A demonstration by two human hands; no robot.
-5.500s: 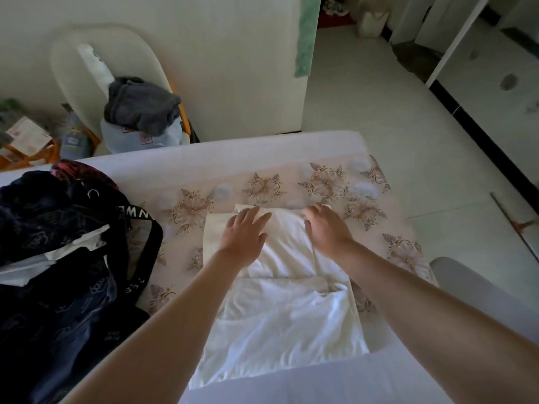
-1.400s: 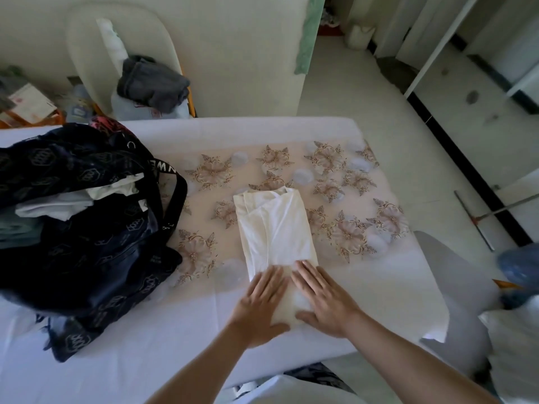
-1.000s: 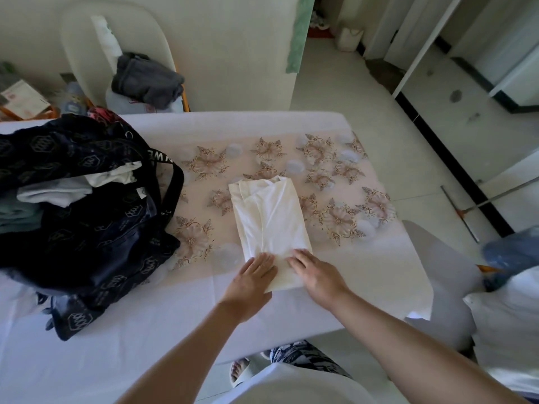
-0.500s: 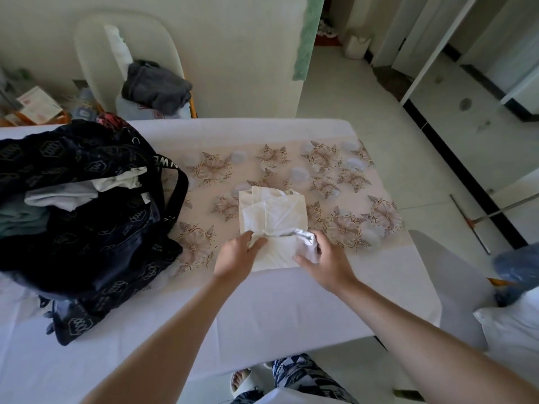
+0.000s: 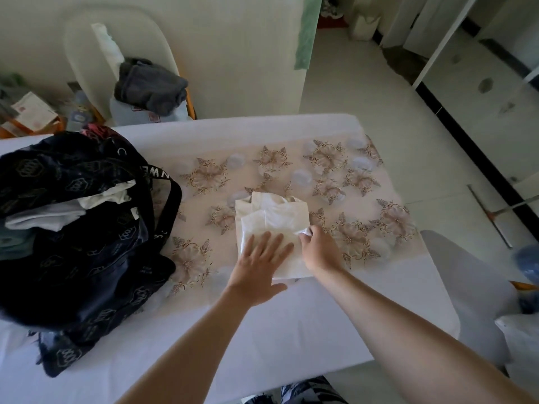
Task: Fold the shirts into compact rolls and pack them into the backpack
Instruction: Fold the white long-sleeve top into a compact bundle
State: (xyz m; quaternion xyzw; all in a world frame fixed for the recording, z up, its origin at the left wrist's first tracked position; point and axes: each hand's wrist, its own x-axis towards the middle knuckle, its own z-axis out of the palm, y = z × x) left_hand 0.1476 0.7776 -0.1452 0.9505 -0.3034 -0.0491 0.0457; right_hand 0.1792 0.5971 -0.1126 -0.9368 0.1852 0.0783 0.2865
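Shirt [image 5: 277, 215] folded on flowered cloth [image 5: 335, 167], near the dark patterned backpack [image 5: 87, 243].
My left hand [image 5: 258, 265] presses flat, fingers straight, on the soft white rectangle; my right hand [image 5: 319, 252] pinches its creased edge. Near end partly hidden under both.

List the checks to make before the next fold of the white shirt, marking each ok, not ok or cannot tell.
1. Left hand flat on the white shirt: ok.
2. Right hand has a grip on the shirt's right edge: ok.
3. Shirt rolled compact: not ok, only partly folded.
4. Backpack open, left of the shirt: ok.
5. Room left in the backpack: cannot tell.
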